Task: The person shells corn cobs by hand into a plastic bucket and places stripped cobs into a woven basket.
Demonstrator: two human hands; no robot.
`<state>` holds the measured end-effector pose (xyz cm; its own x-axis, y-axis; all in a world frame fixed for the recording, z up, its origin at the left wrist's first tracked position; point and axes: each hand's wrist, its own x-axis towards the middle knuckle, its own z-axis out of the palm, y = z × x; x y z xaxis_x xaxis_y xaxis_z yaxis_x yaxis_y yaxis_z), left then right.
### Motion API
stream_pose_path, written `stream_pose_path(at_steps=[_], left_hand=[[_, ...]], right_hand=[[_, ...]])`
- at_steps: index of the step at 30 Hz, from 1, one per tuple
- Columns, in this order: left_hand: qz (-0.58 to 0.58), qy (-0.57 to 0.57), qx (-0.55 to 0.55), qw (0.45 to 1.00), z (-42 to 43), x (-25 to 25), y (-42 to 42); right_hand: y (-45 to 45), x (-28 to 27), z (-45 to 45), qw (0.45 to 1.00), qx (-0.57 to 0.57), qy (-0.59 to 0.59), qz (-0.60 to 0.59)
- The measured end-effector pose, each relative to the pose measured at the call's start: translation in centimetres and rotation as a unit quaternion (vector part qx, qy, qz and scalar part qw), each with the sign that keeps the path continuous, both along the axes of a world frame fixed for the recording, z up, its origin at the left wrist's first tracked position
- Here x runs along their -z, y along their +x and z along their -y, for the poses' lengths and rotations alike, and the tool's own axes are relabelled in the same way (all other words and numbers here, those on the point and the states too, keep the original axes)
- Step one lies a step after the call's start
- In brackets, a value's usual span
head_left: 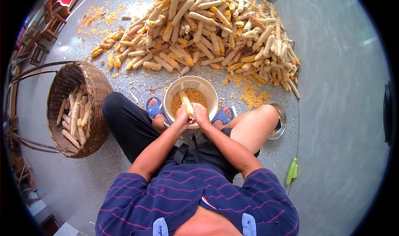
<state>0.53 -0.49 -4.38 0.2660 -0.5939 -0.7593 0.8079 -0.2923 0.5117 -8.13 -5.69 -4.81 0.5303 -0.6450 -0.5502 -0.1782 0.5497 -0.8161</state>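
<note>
Both of my hands are closed round one corn cob (187,103), held above a white bucket (169,105) between my feet. Its upper end is pale and bare, while some yellow kernels show lower down. My left hand (182,114) wraps the cob's left side and my right hand (201,114) its right side, close together. Loose yellow corn kernels (195,95) cover the bottom of the bucket. The palms and some fingertips are hidden from the camera.
A large heap of corn cobs (208,32) lies ahead, with scattered kernels (251,97) at its edge. To my left stands a wicker basket (97,86) holding bare cobs. A metal bowl (284,122) sits by my right knee, and a green object (291,171) lies further back.
</note>
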Motion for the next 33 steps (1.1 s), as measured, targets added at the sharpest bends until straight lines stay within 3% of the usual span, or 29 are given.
stream_pose_path(at_steps=[1, 3, 6, 10, 13, 15, 16, 18, 19, 20, 21, 22, 24, 25, 27, 30, 31, 32, 33], left_hand=[[-0.020, 0.005, -0.003, 1.000, 0.0, 0.3, 0.1], [-0.029, 0.022, -0.004, 0.999, 0.1, 0.8, 0.0], [-0.015, 0.047, 0.011, 0.999, -0.1, 1.5, 0.1], [0.069, 0.039, 0.045, 0.996, -0.5, 1.4, -0.3], [0.036, 0.023, 0.025, 0.999, -0.7, -0.1, -0.3], [0.039, 0.003, 0.013, 0.999, -0.7, -0.2, -0.4], [0.040, -0.015, 0.002, 0.999, -0.6, -0.2, -0.4], [0.028, 0.005, -0.021, 0.999, -0.2, 0.3, -0.5], [0.015, 0.024, -0.044, 0.999, 0.1, 0.7, -0.6], [0.013, 0.023, -0.043, 0.999, 0.1, 1.2, -0.6], [0.017, 0.018, -0.008, 1.000, -0.2, 1.6, -0.4], [0.020, 0.012, 0.025, 0.999, -0.4, 2.0, -0.3], [0.034, 0.026, 0.012, 0.999, -0.4, 2.4, -0.5], [0.048, 0.039, 0.001, 0.998, -0.3, 2.3, -0.6], [0.022, 0.016, 0.013, 1.000, -0.6, 1.5, 0.0], [-0.008, -0.025, 0.045, 0.999, -1.4, 0.5, 0.9], [-0.013, -0.044, 0.066, 0.997, -1.3, 0.0, 1.0], [-0.014, -0.046, 0.067, 0.997, -1.3, -0.5, 0.9], [-0.020, -0.052, 0.070, 0.996, -1.4, -1.6, 0.9]], right_hand=[[0.0, 1.1, -0.6, 1.000, -0.001, 0.001, -0.001], [0.2, 3.1, -1.8, 0.934, -0.022, -0.352, -0.060], [-0.2, -2.2, -1.8, 0.950, -0.095, -0.278, -0.110], [0.0, -1.2, -1.7, 0.919, -0.091, -0.362, -0.130], [-0.3, -0.8, -1.1, 0.924, -0.080, -0.348, -0.136], [-0.1, -1.2, -1.0, 0.966, -0.055, -0.241, -0.081], [-0.1, -1.8, -0.9, 0.966, -0.055, -0.241, -0.080], [-0.2, -3.0, -1.0, 0.994, -0.073, -0.080, -0.033], [-0.4, -2.0, -1.1, 0.994, -0.071, -0.080, -0.034], [-0.7, -0.7, -1.4, 0.960, -0.086, -0.263, -0.047], [-0.7, -0.6, -1.6, 0.892, -0.099, -0.438, -0.057], [-0.8, -0.5, -1.6, 0.892, -0.100, -0.437, -0.057], [-0.9, -0.6, -1.7, 0.816, -0.112, -0.559, -0.095], [-0.9, -0.7, -1.7, 0.816, -0.111, -0.559, -0.095], [-0.8, -1.3, -1.8, 0.942, -0.111, -0.303, -0.094], [-0.9, -3.0, -0.7, 0.951, -0.125, -0.262, -0.103], [-0.7, -1.0, 0.2, 0.924, -0.113, -0.358, -0.076], [-1.1, 1.0, 0.9, 0.923, -0.113, -0.360, -0.077], [-0.8, 0.7, 1.8, 0.984, -0.050, -0.163, -0.055]])
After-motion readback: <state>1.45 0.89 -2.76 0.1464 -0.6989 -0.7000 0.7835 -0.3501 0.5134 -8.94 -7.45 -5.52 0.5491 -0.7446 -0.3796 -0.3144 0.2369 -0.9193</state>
